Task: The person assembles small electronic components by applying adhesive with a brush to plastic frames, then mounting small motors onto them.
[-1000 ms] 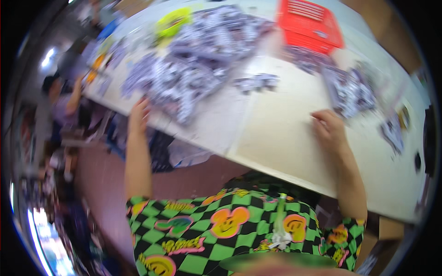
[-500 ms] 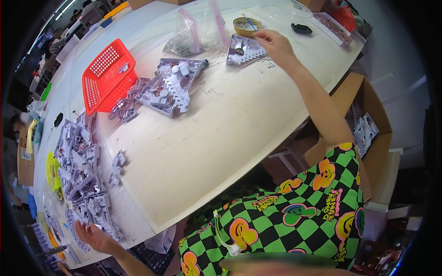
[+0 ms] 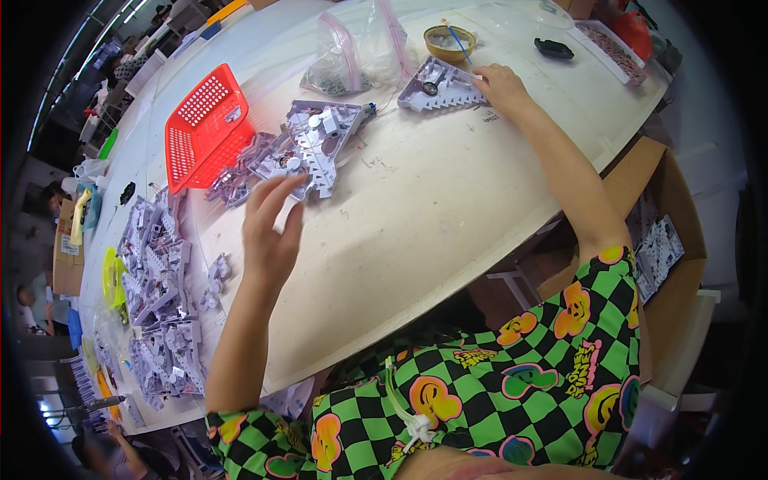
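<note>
My right hand (image 3: 506, 91) is at the far side of the table, with its fingertips closed on the right corner of a grey plastic housing (image 3: 456, 94). A small dark round part (image 3: 430, 88) sits inside that housing. Just behind it stands a brown bowl (image 3: 439, 42) of pale contents, a blue stick (image 3: 458, 37) leaning in it. My left hand (image 3: 270, 236) hovers over the table with fingers spread and nothing in them. Beyond its fingertips lies a grey plastic assembly (image 3: 324, 132) with white parts; the fingers partly cover its near edge.
A red perforated basket (image 3: 186, 152) lies tilted behind more grey parts. Several grey assemblies (image 3: 160, 280) are heaped at the left. Clear zip bags (image 3: 340, 60), a black part (image 3: 554, 49) and a white tray (image 3: 612, 52) stand far off. A cardboard box (image 3: 680, 240) is at the right.
My left hand has swung from the heap at the lower left to the table's middle. My right hand has left the blue stick and come down to the housing's corner. The view has shifted slightly.
</note>
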Demonstrator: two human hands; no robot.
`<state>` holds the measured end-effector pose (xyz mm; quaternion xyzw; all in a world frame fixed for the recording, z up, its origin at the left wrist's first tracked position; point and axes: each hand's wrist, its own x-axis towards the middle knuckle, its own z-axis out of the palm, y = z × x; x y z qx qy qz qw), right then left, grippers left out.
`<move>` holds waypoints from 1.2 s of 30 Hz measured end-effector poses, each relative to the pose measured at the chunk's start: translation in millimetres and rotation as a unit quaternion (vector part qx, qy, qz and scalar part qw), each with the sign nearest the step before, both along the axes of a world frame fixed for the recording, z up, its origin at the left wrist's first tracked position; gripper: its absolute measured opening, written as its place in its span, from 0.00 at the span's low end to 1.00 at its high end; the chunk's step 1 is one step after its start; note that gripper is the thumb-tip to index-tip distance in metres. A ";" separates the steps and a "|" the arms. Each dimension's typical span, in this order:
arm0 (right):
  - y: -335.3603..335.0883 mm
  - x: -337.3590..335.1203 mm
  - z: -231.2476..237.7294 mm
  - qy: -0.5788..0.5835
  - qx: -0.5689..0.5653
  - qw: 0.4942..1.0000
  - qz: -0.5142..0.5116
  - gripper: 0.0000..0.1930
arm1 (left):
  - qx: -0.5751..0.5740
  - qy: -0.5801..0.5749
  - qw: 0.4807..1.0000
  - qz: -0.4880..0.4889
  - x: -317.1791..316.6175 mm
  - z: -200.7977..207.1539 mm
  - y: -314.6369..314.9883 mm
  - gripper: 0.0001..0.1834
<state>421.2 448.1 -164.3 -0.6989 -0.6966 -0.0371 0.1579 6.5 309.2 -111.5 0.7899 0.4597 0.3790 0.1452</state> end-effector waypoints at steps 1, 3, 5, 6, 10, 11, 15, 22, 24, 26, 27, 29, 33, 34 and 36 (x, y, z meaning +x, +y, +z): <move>-3.3 -4.2 3.1 -0.005 -0.002 1.000 0.007 0.16 | 0.004 0.016 1.000 -0.005 8.3 -1.6 13.0 0.18; -5.0 -5.3 0.4 0.019 -0.023 0.999 0.026 0.16 | 0.007 0.035 0.999 -0.012 19.7 -8.7 39.1 0.18; -6.7 -8.1 -0.3 0.042 -0.043 0.997 0.046 0.15 | 0.027 0.064 0.997 -0.021 26.7 -15.4 62.7 0.18; -10.7 -8.6 0.5 0.102 -0.068 0.992 0.033 0.15 | 0.027 0.065 0.997 -0.023 30.2 -17.9 73.9 0.18; -22.2 -14.7 1.4 0.158 -0.090 0.983 0.018 0.14 | 0.041 0.091 0.995 -0.007 40.8 -26.0 106.6 0.18; -23.5 -14.7 -1.4 0.158 -0.092 0.983 0.016 0.14 | 0.052 0.131 0.990 -0.008 46.8 -28.0 113.4 0.20; -26.9 -15.6 -2.1 0.177 -0.090 0.979 0.043 0.14 | 0.032 0.269 0.962 -0.016 82.8 -19.9 127.6 0.28; -33.6 -8.8 -5.1 0.186 -0.107 0.976 0.048 0.13 | 0.018 0.347 0.937 -0.044 112.0 -36.3 161.0 0.31; -41.9 -18.5 8.8 0.198 -0.132 0.971 0.033 0.13 | 0.015 0.377 0.925 -0.044 111.8 -39.9 166.5 0.30; -48.6 -19.1 17.2 0.211 -0.156 0.965 0.015 0.13 | 0.008 0.395 0.917 -0.043 113.3 -44.5 174.5 0.29; -51.0 -17.1 18.2 0.218 -0.153 0.964 0.012 0.13 | 0.001 0.413 0.910 -0.039 114.0 -46.5 177.9 0.28; -53.8 -12.3 19.4 0.225 -0.152 0.962 0.008 0.13 | -0.006 0.414 0.909 -0.047 114.5 -48.7 183.3 0.27; -57.0 5.6 16.0 0.250 -0.182 0.951 0.013 0.12 | 0.009 0.395 0.915 -0.078 121.1 -51.2 185.8 0.25; -59.2 10.2 14.8 0.245 -0.172 0.953 0.040 0.12 | 0.007 0.395 0.915 -0.079 123.5 -51.4 185.9 0.25; -63.8 15.3 18.1 0.247 -0.179 0.951 0.048 0.12 | -0.066 0.314 0.941 -0.108 127.2 -46.1 184.2 0.24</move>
